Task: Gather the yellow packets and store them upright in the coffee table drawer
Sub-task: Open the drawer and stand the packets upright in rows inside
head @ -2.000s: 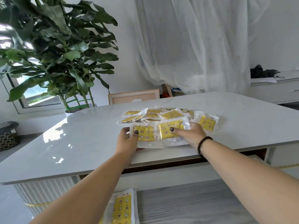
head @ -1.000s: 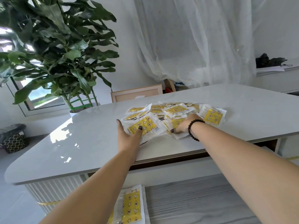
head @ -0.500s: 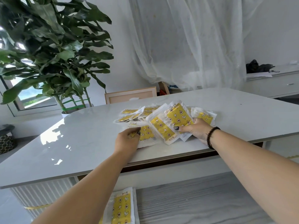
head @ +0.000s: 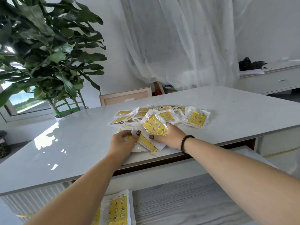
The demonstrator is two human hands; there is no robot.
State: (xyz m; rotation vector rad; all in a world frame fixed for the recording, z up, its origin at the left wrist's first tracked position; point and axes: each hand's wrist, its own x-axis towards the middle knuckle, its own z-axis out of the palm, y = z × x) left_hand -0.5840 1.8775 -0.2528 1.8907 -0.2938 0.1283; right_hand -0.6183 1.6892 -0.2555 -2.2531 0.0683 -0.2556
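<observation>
the yellow packets (head: 162, 117) lay in a loose heap on the white tabletop (head: 81, 143), toward its near edge. the right hand (head: 168, 137) was closed around a tilted packet (head: 155, 125) lifted at the heap's six o'clock side, and the left hand (head: 121, 142), just at its nine o'clock, pinched the edge of another packet (head: 146, 142) lying under it. half a second earlier those two packets had been fanned apart between the hands; now they overlapped, so the hands had drawn closer and a small stack was forming. that suggested the gathering was under way, with most of the heap at twelve o'clock still loose. one packet (head: 197, 118) sat apart at two o'clock. below the tabletop the drawer (head: 186, 200) stood open, and at its seven o'clock corner stored packets (head: 118, 208) seemed to stand upright, though the frame's edge cut them off. a potted plant (head: 48, 54) rose at ten o'clock.
</observation>
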